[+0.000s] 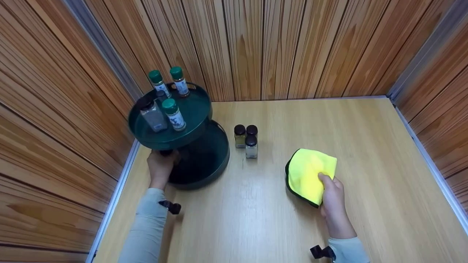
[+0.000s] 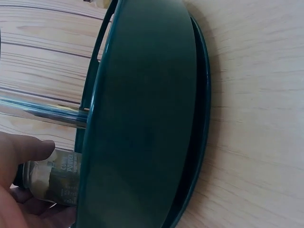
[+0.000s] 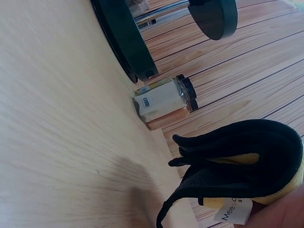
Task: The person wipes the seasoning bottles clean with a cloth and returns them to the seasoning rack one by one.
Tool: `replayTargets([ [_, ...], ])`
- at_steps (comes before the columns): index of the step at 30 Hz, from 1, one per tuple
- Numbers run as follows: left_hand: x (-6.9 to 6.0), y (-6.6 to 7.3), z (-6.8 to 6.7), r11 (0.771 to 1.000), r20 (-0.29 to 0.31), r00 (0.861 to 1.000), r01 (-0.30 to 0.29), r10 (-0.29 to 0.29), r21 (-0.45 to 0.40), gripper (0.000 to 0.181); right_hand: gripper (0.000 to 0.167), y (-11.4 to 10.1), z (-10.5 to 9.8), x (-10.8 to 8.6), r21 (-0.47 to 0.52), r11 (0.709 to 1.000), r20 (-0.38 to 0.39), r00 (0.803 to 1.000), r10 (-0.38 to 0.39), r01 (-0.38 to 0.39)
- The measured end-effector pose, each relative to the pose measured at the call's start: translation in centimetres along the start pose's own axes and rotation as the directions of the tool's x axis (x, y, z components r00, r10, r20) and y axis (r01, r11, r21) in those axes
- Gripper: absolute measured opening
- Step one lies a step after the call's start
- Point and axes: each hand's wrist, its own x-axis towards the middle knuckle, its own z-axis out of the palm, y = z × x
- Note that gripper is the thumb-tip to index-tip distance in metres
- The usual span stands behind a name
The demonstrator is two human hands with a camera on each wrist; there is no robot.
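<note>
My left hand (image 1: 159,170) reaches in at the lower tier of a dark green two-tier round rack (image 1: 175,140). There it grips a spice jar (image 2: 57,178) between thumb and fingers; the jar's label is partly readable, and its base is hidden behind the tray wall. My right hand (image 1: 333,201) holds a folded bright yellow cloth (image 1: 310,171) with black edging above the table, thumb on top. A white tag (image 3: 236,212) shows on the cloth in the right wrist view.
Several spice jars stand on the rack's upper tray, among them green-capped jars (image 1: 174,115) and a dark-capped jar (image 1: 154,117). Three dark-capped jars (image 1: 251,148) stand together on the table (image 1: 241,219) right of the rack. Wood-panelled walls (image 1: 278,51) enclose the back and sides.
</note>
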Motion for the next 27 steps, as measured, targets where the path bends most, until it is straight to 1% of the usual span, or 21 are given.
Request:
replayTargets([
  [2, -0.1, 0.0, 0.0, 1.0, -0.01, 1.0, -0.006, 0.006, 0.019, 0.028, 0.03, 0.0, -0.1, 0.0, 0.004, 1.0, 0.003, 1.0, 0.006, -0.006],
  [3, -0.1, 0.0, 0.0, 1.0, -0.004, 1.0, -0.005, 0.005, 0.013, 0.028, 0.03, 0.0, -0.1, 0.0, 0.002, 1.0, 0.003, 1.0, 0.006, -0.006],
  [7, -0.2, 0.3, 0.0, 1.0, 0.046, 0.999, 0.008, -0.007, -0.027, 0.025, 0.03, -0.1, -0.1, 0.1, 0.005, 1.0, -0.007, 1.0, 0.009, -0.009],
  [10, -0.4, 0.6, 0.1, 0.997, 0.069, 0.997, -0.021, 0.026, -0.079, 0.024, 0.03, -0.3, -0.1, 0.1, 0.008, 1.0, -0.016, 1.0, 0.007, -0.007],
  [12, -0.5, 1.0, 0.1, 0.994, 0.054, 0.996, -0.06, 0.066, -0.091, 0.034, 0.031, -0.5, -0.1, 0.1, 0.0, 1.0, -0.018, 1.0, 0.007, -0.007],
  [14, -0.7, 1.5, 0.2, 0.992, 0.033, 0.995, -0.093, 0.096, -0.082, 0.051, 0.032, -0.6, -0.2, 0.1, -0.003, 1.0, -0.016, 1.0, 0.009, -0.009],
  [15, -0.8, 1.8, 0.2, 0.993, 0.023, 0.994, -0.102, 0.103, -0.062, 0.058, 0.032, -0.6, -0.2, 0.1, -0.006, 1.0, -0.015, 1.0, 0.009, -0.009],
  [17, -1.2, 2.4, 0.3, 0.995, 0.013, 0.995, -0.101, 0.101, -0.008, 0.071, 0.032, -0.6, -0.2, 0.1, -0.009, 1.0, -0.016, 1.0, 0.011, -0.012],
  [19, -1.6, 3.0, 0.4, 0.995, 0.009, 0.995, -0.098, 0.098, 0.03, 0.075, 0.032, -0.6, -0.3, 0.1, -0.008, 1.0, -0.014, 1.0, 0.015, -0.015],
  [22, -2.5, 3.7, 0.7, 0.986, -0.003, 0.992, -0.123, 0.124, 0.11, 0.078, 0.032, -0.4, -0.4, 0.1, -0.01, 1.0, -0.02, 1.0, 0.022, -0.022],
  [23, -2.8, 3.9, 0.8, 0.979, -0.004, 0.989, -0.143, 0.145, 0.148, 0.076, 0.031, -0.4, -0.4, 0.1, -0.009, 1.0, -0.02, 1.0, 0.023, -0.023],
  [25, -3.4, 4.4, 1.1, 0.955, -0.007, 0.978, -0.203, 0.209, 0.218, 0.072, 0.031, -0.2, -0.5, 0.2, -0.009, 1.0, -0.02, 1.0, 0.02, -0.02],
  [26, -3.7, 4.6, 1.2, 0.942, -0.009, 0.972, -0.224, 0.234, 0.25, 0.072, 0.031, -0.2, -0.5, 0.2, -0.007, 1.0, -0.022, 1.0, 0.017, -0.017],
  [27, -4.1, 4.8, 1.4, 0.934, -0.01, 0.969, -0.237, 0.249, 0.266, 0.072, 0.031, -0.2, -0.5, 0.1, -0.004, 1.0, -0.022, 1.0, 0.013, -0.013],
])
